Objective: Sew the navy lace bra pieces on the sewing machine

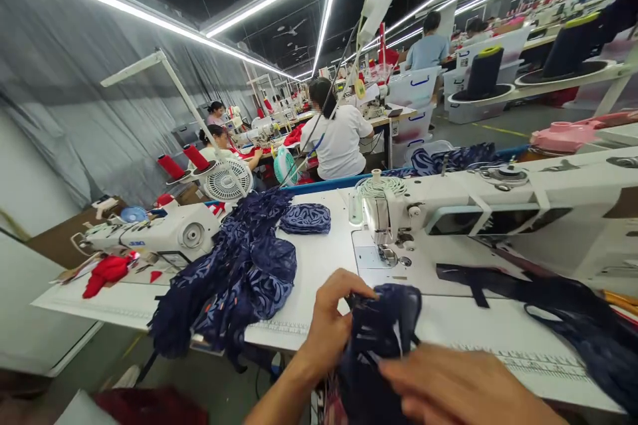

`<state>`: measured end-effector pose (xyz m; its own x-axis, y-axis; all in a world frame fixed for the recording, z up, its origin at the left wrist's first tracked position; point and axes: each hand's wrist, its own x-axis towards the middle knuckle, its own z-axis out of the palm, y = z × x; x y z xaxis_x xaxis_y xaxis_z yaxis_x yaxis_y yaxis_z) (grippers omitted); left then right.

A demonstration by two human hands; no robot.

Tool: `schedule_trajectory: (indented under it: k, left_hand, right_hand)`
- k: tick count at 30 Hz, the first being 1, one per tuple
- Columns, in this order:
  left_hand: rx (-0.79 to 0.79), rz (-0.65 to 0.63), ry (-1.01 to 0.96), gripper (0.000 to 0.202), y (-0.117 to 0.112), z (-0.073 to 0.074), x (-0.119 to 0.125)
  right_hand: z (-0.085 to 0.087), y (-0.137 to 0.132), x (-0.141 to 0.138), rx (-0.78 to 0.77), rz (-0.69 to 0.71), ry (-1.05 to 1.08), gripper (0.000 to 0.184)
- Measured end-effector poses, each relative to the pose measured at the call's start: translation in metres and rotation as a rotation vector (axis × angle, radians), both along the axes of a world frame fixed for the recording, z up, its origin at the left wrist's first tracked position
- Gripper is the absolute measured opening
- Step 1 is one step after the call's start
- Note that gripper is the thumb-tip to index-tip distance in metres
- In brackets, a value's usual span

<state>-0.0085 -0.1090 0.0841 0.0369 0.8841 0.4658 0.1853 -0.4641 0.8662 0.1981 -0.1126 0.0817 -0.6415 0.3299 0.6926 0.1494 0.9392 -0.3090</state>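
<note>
My left hand is closed in a pinch on the top edge of a navy lace fabric piece at the table's front edge. My right hand lies low and blurred, with fingers against the same fabric from the right; a small white tag shows between the hands. Just behind stands a white sewing machine, its needle area a short way beyond my hands. A dark strap trails from the machine bed toward the right.
A heap of navy lace pieces hangs over the white table at left, with a folded piece behind it. A second machine with red cloth stands far left. Other workers sit at stations beyond; small fans and thread cones stand around.
</note>
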Motion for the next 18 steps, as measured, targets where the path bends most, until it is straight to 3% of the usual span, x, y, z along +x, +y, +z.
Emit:
schedule_trajectory:
  k: [3, 6, 12, 18]
  left_hand:
    - [-0.353, -0.046, -0.228, 0.009, -0.004, -0.029, -0.009]
    - [-0.446, -0.024, -0.327, 0.013, -0.006, -0.042, -0.010]
    - [-0.505, -0.068, -0.383, 0.028, -0.001, -0.044, -0.007]
    - [-0.450, -0.197, -0.296, 0.020, -0.002, -0.037, -0.020]
  right_hand:
    - [0.001, 0.023, -0.006, -0.167, -0.150, 0.006, 0.035]
    - [-0.004, 0.039, -0.011, -0.290, -0.163, -0.019, 0.031]
    - [-0.008, 0.053, -0.025, -0.560, -0.072, -0.221, 0.025]
    - [-0.015, 0.061, -0.025, -0.649, -0.084, -0.311, 0.031]
